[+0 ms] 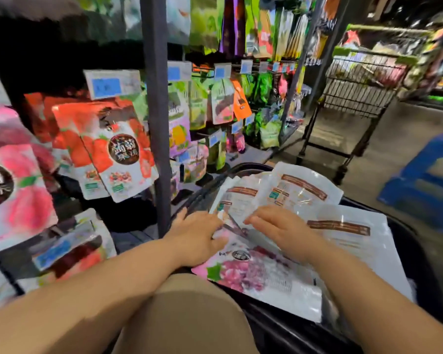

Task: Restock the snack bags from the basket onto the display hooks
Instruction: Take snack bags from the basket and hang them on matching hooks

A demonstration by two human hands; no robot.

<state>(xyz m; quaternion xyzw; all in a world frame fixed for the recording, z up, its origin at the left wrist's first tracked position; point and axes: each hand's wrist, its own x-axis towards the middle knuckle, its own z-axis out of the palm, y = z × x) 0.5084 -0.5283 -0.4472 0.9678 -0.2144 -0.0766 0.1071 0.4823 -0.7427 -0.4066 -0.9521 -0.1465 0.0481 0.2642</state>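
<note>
Sorting in the basket (408, 241) | your left hand (197, 235) curls over the grape bag (256, 273) by the near rim, pinch unclear | your right hand (279, 231), fingers together, flattens the fanned snack bags (296, 191), likely freeing one for hanging.

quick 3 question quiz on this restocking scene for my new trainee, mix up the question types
1. True or false: the left hand and right hand both rest on snack bags in the black basket.
2. The picture on the face-up bag in the basket is mainly: A orange, B pink and purple, C blue.
3. Fill in: in the aisle beyond the basket stands a wire-sided ____.

Key: 1 true; 2 B; 3 shopping cart
</note>
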